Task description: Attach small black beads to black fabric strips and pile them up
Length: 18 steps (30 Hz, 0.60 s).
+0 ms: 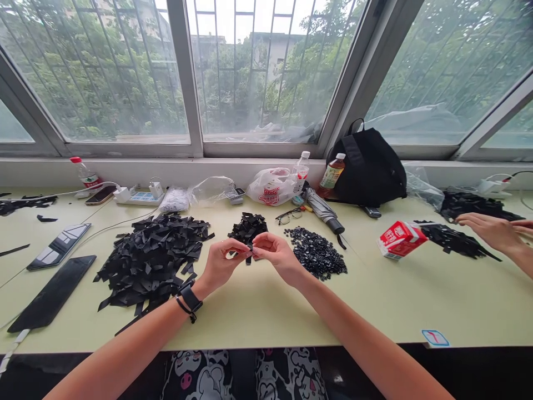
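In the head view my left hand (222, 260) and my right hand (278, 255) meet over the table, their fingertips pinched together on a short black strip (249, 259). A small end of this strip shows below the fingers; the rest of it is hidden. Just behind my hands lies a small heap of black pieces (249, 224). Left of my left hand spreads a large pile of cut black strips (152, 261). Many small, round, shiny black pieces, like snaps or buttons (318, 253), lie to the right of my right hand.
At right, another person's hand (487, 230) works by black strips (453, 239) and a red carton (402, 240). Along the back stand a folded umbrella (320, 208), glasses (290, 215), bottles, a plastic bag (271, 186) and a black backpack (368, 166). A phone (59, 246) lies left.
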Each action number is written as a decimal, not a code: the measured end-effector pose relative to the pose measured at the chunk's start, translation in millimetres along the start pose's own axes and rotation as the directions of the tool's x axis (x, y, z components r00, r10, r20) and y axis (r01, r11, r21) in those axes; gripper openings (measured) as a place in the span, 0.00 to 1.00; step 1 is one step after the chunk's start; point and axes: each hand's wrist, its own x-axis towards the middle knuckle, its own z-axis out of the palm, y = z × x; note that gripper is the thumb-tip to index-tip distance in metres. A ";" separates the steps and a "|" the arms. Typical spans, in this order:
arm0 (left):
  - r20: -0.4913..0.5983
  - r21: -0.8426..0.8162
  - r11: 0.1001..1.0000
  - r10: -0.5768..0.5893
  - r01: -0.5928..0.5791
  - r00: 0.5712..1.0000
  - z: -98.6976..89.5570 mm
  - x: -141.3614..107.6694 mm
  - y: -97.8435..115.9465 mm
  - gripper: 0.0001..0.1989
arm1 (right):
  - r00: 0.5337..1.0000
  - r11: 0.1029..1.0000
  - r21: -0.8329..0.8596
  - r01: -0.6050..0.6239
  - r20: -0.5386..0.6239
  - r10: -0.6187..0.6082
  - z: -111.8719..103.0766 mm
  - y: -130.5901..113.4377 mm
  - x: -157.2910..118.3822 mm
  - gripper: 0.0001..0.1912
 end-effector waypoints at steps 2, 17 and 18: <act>-0.005 0.036 0.999 0.011 -0.011 1.000 -1.0 0.0 -0.1 0.09 | 1.000 1.000 -0.006 0.009 0.000 -0.009 0.6 -1.3 -1.0 0.17; -0.007 0.267 0.959 0.104 -0.099 0.995 -3.0 0.0 -1.8 0.05 | 0.999 0.999 0.011 -0.045 -0.009 0.045 1.5 -6.5 -2.2 0.18; -0.003 0.280 0.955 0.107 -0.102 0.994 -2.7 -0.5 -1.7 0.05 | 0.999 0.998 0.017 -0.053 -0.005 0.053 1.4 -6.2 -2.2 0.18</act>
